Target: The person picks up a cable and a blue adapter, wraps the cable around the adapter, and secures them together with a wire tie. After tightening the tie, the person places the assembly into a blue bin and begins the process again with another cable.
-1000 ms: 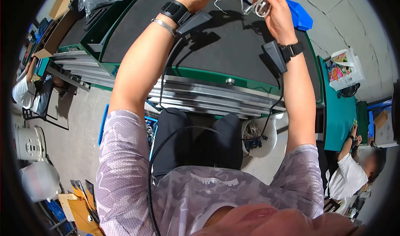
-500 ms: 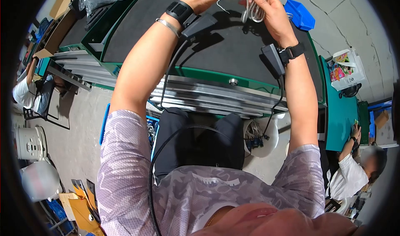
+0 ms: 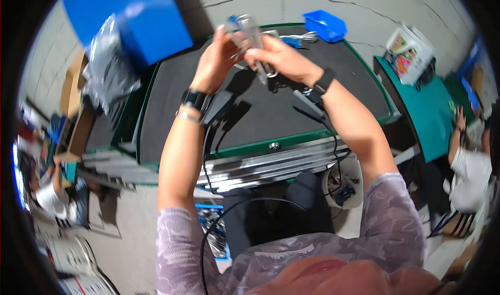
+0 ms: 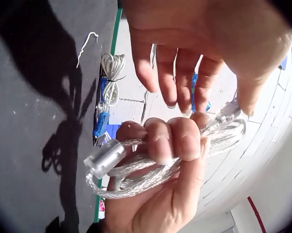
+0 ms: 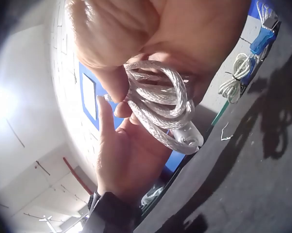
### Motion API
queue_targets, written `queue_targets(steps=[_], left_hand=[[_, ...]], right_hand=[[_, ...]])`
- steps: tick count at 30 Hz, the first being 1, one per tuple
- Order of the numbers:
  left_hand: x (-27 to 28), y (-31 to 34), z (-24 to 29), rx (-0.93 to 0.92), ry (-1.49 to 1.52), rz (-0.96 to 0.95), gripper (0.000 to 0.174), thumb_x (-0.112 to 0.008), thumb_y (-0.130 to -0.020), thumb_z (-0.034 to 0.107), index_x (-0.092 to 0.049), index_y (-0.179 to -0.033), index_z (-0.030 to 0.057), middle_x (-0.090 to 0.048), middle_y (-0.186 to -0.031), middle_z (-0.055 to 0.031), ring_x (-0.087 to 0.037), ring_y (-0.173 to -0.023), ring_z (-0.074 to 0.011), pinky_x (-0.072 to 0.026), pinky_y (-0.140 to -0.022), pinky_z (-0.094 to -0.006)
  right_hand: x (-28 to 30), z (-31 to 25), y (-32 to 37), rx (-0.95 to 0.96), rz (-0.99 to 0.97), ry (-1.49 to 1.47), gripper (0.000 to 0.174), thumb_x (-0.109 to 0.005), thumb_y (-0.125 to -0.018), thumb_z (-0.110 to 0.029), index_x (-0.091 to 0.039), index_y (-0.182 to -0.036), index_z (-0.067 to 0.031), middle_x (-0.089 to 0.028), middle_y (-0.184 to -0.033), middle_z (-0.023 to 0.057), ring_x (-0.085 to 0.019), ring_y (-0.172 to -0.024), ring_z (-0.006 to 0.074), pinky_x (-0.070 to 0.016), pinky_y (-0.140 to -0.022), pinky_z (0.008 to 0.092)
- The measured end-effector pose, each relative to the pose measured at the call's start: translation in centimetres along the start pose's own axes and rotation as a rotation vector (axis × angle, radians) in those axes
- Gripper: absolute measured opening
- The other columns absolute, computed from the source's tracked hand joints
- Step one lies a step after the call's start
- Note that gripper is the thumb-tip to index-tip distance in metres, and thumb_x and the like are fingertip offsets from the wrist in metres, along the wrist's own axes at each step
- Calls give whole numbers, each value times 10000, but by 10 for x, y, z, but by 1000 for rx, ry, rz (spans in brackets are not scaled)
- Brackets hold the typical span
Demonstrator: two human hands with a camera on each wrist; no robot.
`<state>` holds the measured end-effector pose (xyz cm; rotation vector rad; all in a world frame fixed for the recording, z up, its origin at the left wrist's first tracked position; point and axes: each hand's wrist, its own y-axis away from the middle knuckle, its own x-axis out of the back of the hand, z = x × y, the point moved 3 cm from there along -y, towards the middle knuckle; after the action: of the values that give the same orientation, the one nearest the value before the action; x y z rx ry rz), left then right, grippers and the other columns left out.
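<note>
My right hand point(image 5: 194, 34) grips a coiled, silver braided cable point(image 5: 158, 94) above the dark mat; in the left wrist view its fingers curl over the loops. A clear cylindrical bead point(image 4: 104, 158) sits on the cable close to these fingers. Facing it, my left hand point(image 3: 212, 60) has its fingers extended, the thumb tip right by a clear end piece point(image 4: 228, 110) of the bundle. A small blue part point(image 4: 194, 90) shows through the gap between the left fingers, mostly hidden behind them.
Another tied cable bundle with blue ends point(image 4: 112, 77) lies at the mat's far edge, near a blue bin point(image 3: 325, 26). A white wire scrap point(image 4: 85, 47) lies on the mat. Plastic-wrapped items point(image 3: 109, 68) and a large blue panel point(image 3: 133, 21) are at left. Other people sit on both sides.
The head view has tilted up, showing more of the wall and the blue panel. The right hand still holds the coil, now turned more upright, with the left hand close by it.
</note>
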<state>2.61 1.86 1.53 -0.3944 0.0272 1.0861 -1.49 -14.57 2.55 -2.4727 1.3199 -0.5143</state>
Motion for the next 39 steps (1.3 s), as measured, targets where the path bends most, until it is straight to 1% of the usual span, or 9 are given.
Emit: queue_targets(steps=[5, 8, 12, 16, 19, 22, 29, 31, 39], left_hand=[[5, -8, -6, 82, 104, 14, 638, -363, -952, 629, -582, -1124, 55, -632, -1027, -69, -582, -1022, -188, -444, -926, -376], [10, -9, -8, 31, 179, 40, 517, -459, -957, 548, -593, -1122, 77, -628, -1081, -71, -586, -1004, -178, -465, -884, -343], [13, -8, 0, -67, 172, -34, 411, -549, -947, 458, -624, -1077, 75, -678, -936, -25, -636, -929, -152, -479, -871, -312], [22, -14, -3, -143, 223, -120, 351, -535, -969, 394, -621, -1072, 70, -697, -956, -30, -657, -944, -145, -484, -891, -315], [14, -9, 2, -151, 356, -117, 226, -638, -931, 246, -616, -1040, 49, -638, -847, -36, -584, -743, -100, -457, -671, -240], [13, -9, 4, -202, 315, -124, 237, -627, -937, 286, -608, -1031, 69, -652, -850, -33, -604, -737, -101, -453, -640, -229], [8, -2, 12, -179, 368, -11, 196, -630, -932, 234, -633, -1033, 65, -673, -902, -9, -621, -764, -96, -486, -685, -226], [28, -15, 2, -147, 250, -26, 274, -605, -944, 297, -610, -1085, 63, -686, -943, -42, -660, -895, -164, -511, -840, -324], [10, -3, 8, -193, 177, -96, 261, -640, -923, 243, -635, -1095, 46, -678, -1065, -68, -658, -929, -148, -507, -854, -290]], right_hand=[[-3, 9, -2, 24, -7, 102, 229, -648, -911, -253, -547, -981, -59, -532, -782, -20, -490, -702, 70, -413, -618, 235], [-6, 12, -1, 5, 20, 69, 225, -653, -905, -251, -559, -977, -60, -522, -776, -34, -471, -689, 49, -398, -601, 223], [-4, 7, -3, -26, 112, 196, 257, -660, -896, -275, -571, -999, -58, -535, -759, -31, -479, -661, 48, -386, -577, 218], [3, 18, -5, 26, 113, 121, 250, -652, -903, -299, -582, -938, -62, -520, -708, -23, -481, -648, 57, -389, -581, 221], [-1, 14, -6, 21, 90, -100, 231, -607, -933, -279, -577, -955, -51, -500, -711, -21, -473, -654, 67, -408, -614, 235], [-1, 13, -5, 10, 108, -122, 257, -573, -952, -292, -598, -1020, -45, -573, -791, 1, -552, -709, 98, -457, -671, 249], [15, 25, -5, 21, 198, -185, 317, -561, -961, -350, -607, -1044, -48, -658, -936, 40, -672, -886, 159, -493, -716, 257], [17, 20, -6, -21, 199, -110, 304, -567, -957, -349, -610, -1014, -54, -658, -921, 39, -671, -864, 159, -498, -719, 256], [12, 22, -7, -55, 114, -142, 261, -581, -952, -319, -592, -899, -63, -584, -754, -5, -586, -704, 95, -463, -637, 233]])
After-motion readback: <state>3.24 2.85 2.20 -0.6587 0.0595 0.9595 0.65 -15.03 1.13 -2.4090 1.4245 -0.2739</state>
